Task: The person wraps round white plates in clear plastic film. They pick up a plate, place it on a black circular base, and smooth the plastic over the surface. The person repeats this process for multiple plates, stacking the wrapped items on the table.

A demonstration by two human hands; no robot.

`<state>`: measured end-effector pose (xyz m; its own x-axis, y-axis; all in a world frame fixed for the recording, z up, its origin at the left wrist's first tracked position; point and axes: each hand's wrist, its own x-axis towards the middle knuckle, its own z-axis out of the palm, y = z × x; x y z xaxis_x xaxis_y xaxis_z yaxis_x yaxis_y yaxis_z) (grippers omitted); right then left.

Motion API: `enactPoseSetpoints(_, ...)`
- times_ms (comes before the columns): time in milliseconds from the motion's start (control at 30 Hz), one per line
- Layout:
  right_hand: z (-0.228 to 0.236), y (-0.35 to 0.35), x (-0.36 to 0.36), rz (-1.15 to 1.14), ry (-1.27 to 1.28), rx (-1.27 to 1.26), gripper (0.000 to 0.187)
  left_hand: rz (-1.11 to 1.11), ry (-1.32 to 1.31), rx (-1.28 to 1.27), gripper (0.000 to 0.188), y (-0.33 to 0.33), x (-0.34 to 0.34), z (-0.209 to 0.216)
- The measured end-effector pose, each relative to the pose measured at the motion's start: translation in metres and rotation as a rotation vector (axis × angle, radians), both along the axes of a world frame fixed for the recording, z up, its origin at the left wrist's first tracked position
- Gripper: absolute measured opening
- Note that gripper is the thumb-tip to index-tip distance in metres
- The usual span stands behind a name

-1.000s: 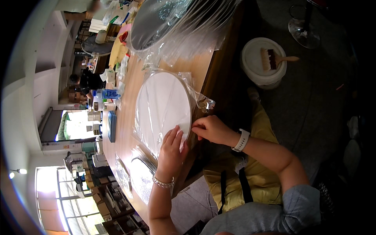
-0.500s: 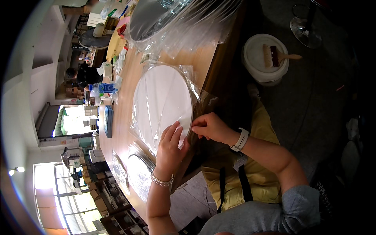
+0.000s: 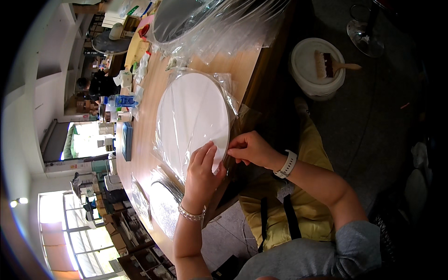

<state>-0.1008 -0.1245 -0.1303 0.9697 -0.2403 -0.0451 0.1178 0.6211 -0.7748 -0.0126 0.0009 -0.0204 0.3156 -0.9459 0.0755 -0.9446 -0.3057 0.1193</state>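
Observation:
A white round disc (image 3: 193, 109) lies on the wooden table, inside a clear plastic bag (image 3: 226, 83) whose loose folds stick out past its rim. My left hand (image 3: 200, 170) rests on the disc's near part, fingers stretched out and pressing lightly on the plastic. At the disc's right edge, my right hand (image 3: 253, 150) is closed in a pinch. Its fingertips grip the edge of the plastic bag beside the rim, though the exact spot is partly hidden by the fingers.
Beside my left forearm lie shiny silver discs (image 3: 167, 207) on the table (image 3: 145, 135). A large round piece in clear plastic (image 3: 177, 21) stands farther off. A blue bottle (image 3: 122, 101) and a flat blue box (image 3: 127, 140) sit leftward. A brush (image 3: 326, 65) lies on a white lidded bucket (image 3: 303, 74).
My view has shifted slightly. Both hands keep nearly the same place on the disc, the left one still flat and the right one still pinching at the edge.

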Motion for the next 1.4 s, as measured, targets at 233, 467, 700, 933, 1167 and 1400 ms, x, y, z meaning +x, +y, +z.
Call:
enactPoseSetpoints(233, 0.002, 0.0, 0.001, 0.006, 0.012, 0.013, 0.018, -0.009, -0.026, 0.007, 0.043, 0.0, 0.001, -0.001)
enactPoseSetpoints(467, 0.007, 0.001, -0.004, -0.088, 0.048, -0.091, 0.02, 0.027, 0.002, 0.025, 0.049, 0.003, 0.002, 0.0)
enactPoseSetpoints(700, 0.044, -0.007, -0.011, -0.029, 0.018, -0.146, 0.024, 0.046, 0.124, -0.034, 0.049, 0.007, 0.011, 0.002)
enactPoseSetpoints(933, 0.042, -0.018, -0.01, 0.096, 0.042, -0.088, 0.023, 0.069, 0.297, -0.163, 0.048, 0.006, 0.006, 0.003)
enactPoseSetpoints(1167, 0.036, -0.021, -0.013, 0.169, 0.049, -0.084, 0.032, 0.102, 0.418, -0.196, 0.026, 0.012, 0.012, -0.002)
enactPoseSetpoints(1400, 0.038, -0.019, -0.014, 0.188, 0.043, -0.037, 0.036, -0.002, 0.078, -0.16, 0.038, 0.008, 0.007, 0.001)
